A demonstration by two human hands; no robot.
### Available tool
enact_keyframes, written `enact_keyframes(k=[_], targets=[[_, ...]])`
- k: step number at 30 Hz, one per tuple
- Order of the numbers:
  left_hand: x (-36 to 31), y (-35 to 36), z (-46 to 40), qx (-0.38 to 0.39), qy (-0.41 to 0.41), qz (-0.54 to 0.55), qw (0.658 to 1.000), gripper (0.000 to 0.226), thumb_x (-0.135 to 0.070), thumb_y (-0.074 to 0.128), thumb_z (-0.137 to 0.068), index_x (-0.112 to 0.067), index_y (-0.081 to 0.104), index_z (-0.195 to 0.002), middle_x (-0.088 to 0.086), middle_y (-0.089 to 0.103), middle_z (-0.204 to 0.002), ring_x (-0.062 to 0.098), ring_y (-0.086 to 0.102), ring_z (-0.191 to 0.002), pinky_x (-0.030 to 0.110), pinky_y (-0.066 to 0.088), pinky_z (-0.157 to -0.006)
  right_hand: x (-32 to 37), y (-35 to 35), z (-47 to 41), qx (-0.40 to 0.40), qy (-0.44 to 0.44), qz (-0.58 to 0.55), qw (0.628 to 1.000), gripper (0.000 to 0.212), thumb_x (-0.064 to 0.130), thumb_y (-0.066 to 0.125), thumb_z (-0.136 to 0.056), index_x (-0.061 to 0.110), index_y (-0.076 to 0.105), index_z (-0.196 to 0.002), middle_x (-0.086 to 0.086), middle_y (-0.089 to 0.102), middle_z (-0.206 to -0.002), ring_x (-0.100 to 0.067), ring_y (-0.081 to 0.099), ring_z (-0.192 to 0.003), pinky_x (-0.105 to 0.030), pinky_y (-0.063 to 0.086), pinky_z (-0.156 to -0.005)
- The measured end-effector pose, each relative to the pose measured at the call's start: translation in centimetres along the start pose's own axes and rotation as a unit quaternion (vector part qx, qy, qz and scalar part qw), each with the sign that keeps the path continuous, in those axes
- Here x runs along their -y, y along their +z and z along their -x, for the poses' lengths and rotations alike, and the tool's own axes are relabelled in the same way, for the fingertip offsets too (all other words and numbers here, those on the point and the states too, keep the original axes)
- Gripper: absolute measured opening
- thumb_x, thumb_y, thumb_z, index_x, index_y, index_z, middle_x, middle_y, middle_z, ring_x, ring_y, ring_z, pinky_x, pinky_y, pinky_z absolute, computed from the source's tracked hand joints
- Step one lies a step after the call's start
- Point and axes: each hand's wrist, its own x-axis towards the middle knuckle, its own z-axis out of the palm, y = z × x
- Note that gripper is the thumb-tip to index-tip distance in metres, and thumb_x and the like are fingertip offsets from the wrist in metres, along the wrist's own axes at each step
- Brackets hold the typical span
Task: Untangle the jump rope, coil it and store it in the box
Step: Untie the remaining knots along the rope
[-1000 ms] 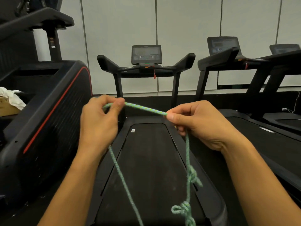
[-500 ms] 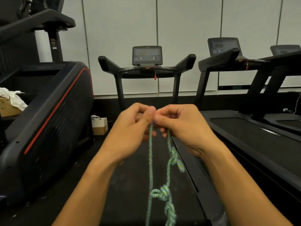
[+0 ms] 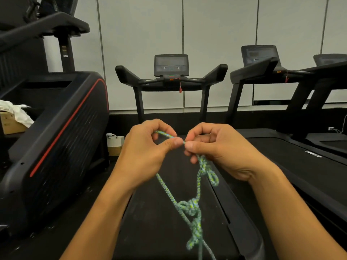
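Both hands have parted slightly; my left hand [image 3: 148, 147] and right hand [image 3: 216, 147] pinch the green braided jump rope [image 3: 195, 209] over the near treadmill belt [image 3: 150, 222]. Knots remain; coiling and boxing are undone.

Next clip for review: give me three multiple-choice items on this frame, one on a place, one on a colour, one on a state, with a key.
1. Where does the jump rope hang?
A. Over the treadmill belt
B. Inside a box
C. Over a console

2. What colour is the curved stripe on the machine at left?
A. Blue
B. Red
C. White

3. How is the rope below the hands?
A. Neatly coiled
B. Straight, free of knots
C. Knotted in several places

Key: 1 A, the rope dangles above the belt. 2 B, the stripe is plainly red. 3 C, tangles show beneath the left hand and right hand, both pinching it.
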Motion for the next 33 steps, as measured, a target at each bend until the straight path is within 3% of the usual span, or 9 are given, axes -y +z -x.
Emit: enact_keyframes(k=[3, 7, 11, 14, 21, 23, 26, 30, 33], targets=[[0.4, -0.3, -0.3, -0.034, -0.020, 0.033, 0.999, 0.012, -0.027, 0.078, -0.084, -0.024, 0.068, -0.078, -0.014, 0.046, -0.060, 0.008, 0.040, -0.058, 0.029, 0.035, -0.060, 0.4, -0.7, 0.4, 0.025, 0.016, -0.075, 0.997, 0.004, 0.004, 0.068, -0.086, 0.006, 0.065, -0.089, -0.013, 0.072, -0.079, -0.021, 0.069, -0.068, -0.031, 0.058, -0.069], [0.5, 0.3, -0.2, -0.049, -0.039, 0.042, 0.997, 0.016, -0.029, 0.069, -0.092, -0.022, 0.060, -0.081, -0.003, 0.060, -0.068, 0.014, 0.054, -0.063, 0.039, 0.046, -0.063, 0.5, -0.3, 0.3, 0.092, 0.016, -0.216, 0.972, 0.013, 0.005, 0.062, -0.083, 0.006, 0.066, -0.096, -0.015, 0.068, -0.087, -0.029, 0.070, -0.081, -0.045, 0.060, -0.074], [0.1, 0.5, -0.1, -0.043, -0.088, 0.137, 0.986, 0.016, -0.002, 0.059, -0.097, -0.012, 0.054, -0.085, 0.006, 0.063, -0.069, 0.011, 0.062, -0.056, 0.032, 0.054, -0.055, 0.4, -0.2, 0.0, 0.116, 0.019, -0.245, 0.962, 0.037, -0.001, 0.057, -0.080, 0.001, 0.065, -0.116, -0.019, 0.070, -0.108, -0.028, 0.070, -0.085, -0.037, 0.059, -0.068], [-0.2, 0.6, -0.1, -0.034, -0.080, 0.155, 0.984, 0.016, 0.003, 0.057, -0.097, -0.011, 0.058, -0.089, 0.011, 0.062, -0.079, 0.012, 0.060, -0.056, 0.030, 0.051, -0.051, 0.5, -0.3, -0.1, 0.104, 0.018, -0.264, 0.959, 0.045, -0.007, 0.056, -0.082, -0.002, 0.060, -0.126, -0.022, 0.068, -0.121, -0.029, 0.072, -0.087, -0.036, 0.059, -0.068], [-0.9, 1.2, 0.6, 0.080, -0.008, 0.127, 0.989, 0.012, -0.027, 0.073, -0.091, -0.030, 0.066, -0.099, 0.001, 0.065, -0.098, 0.010, 0.064, -0.070, 0.019, 0.046, -0.056, 0.1, 0.6, -0.4, -0.029, 0.014, -0.204, 0.979, 0.026, -0.017, 0.054, -0.088, -0.001, 0.057, -0.109, -0.021, 0.072, -0.097, -0.027, 0.073, -0.084, -0.037, 0.063, -0.073], [-0.5, 1.5, 0.5, 0.072, -0.006, 0.074, 0.995, 0.020, -0.040, 0.077, -0.084, -0.040, 0.066, -0.100, -0.002, 0.064, -0.105, 0.012, 0.062, -0.069, 0.026, 0.047, -0.061, 0.1, 0.8, -0.4, -0.068, 0.003, -0.138, 0.988, 0.026, -0.016, 0.058, -0.086, 0.002, 0.065, -0.103, -0.021, 0.067, -0.094, -0.025, 0.070, -0.083, -0.031, 0.060, -0.069], [-0.1, 1.5, 0.4, 0.040, -0.004, 0.063, 0.997, 0.018, -0.030, 0.078, -0.084, -0.037, 0.068, -0.097, -0.004, 0.069, -0.098, 0.017, 0.061, -0.064, 0.031, 0.048, -0.061, -0.1, 0.8, -0.5, -0.103, -0.021, -0.068, 0.992, 0.028, -0.013, 0.065, -0.083, 0.010, 0.074, -0.095, -0.016, 0.057, -0.089, -0.022, 0.064, -0.078, -0.031, 0.058, -0.072], [0.0, 1.7, 0.4, 0.045, -0.024, 0.065, 0.997, 0.013, -0.024, 0.074, -0.086, -0.034, 0.068, -0.091, -0.010, 0.071, -0.080, 0.011, 0.061, -0.059, 0.038, 0.051, -0.061, -0.4, 1.0, -0.5, -0.135, -0.052, 0.008, 0.989, 0.029, -0.008, 0.073, -0.080, 0.015, 0.072, -0.096, -0.014, 0.067, -0.092, -0.020, 0.068, -0.077, -0.027, 0.054, -0.071], [-0.1, 1.9, 0.3, 0.033, -0.044, 0.075, 0.996, 0.010, -0.032, 0.069, -0.078, -0.035, 0.065, -0.087, -0.007, 0.071, -0.082, 0.019, 0.069, -0.067, 0.050, 0.058, -0.065, -0.3, 1.1, -0.6, -0.135, -0.065, 0.011, 0.989, 0.028, -0.010, 0.073, -0.079, 0.015, 0.070, -0.092, -0.010, 0.072, -0.092, -0.019, 0.071, -0.081, -0.025, 0.054, -0.072]])
